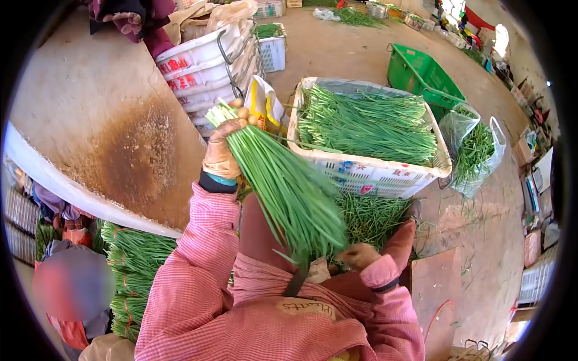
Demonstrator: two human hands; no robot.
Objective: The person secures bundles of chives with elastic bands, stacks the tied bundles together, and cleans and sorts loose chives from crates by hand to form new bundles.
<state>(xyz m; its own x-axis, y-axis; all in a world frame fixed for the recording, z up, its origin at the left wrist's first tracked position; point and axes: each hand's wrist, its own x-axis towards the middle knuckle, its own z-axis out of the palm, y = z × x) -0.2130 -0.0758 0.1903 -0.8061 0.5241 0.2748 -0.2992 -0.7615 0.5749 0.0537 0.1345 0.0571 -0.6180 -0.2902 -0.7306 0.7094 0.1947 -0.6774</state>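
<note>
My left hand, in a pale glove, is wrapped round the whitish stem end of a bunch of garlic chives. The bunch hangs slantwise over my lap, its leaf tips blurred. My right hand is by those tips with its fingers curled; what it grips, if anything, is hidden. Beyond the bunch, a white crate holds a heap of chives. Loose green leaves lie between my legs and the crate.
A brown-stained board stands at the left, with stacked white crates behind it. Tied chive bundles are beside a co-worker at lower left. A green crate and a plastic bag of leaves stand at right.
</note>
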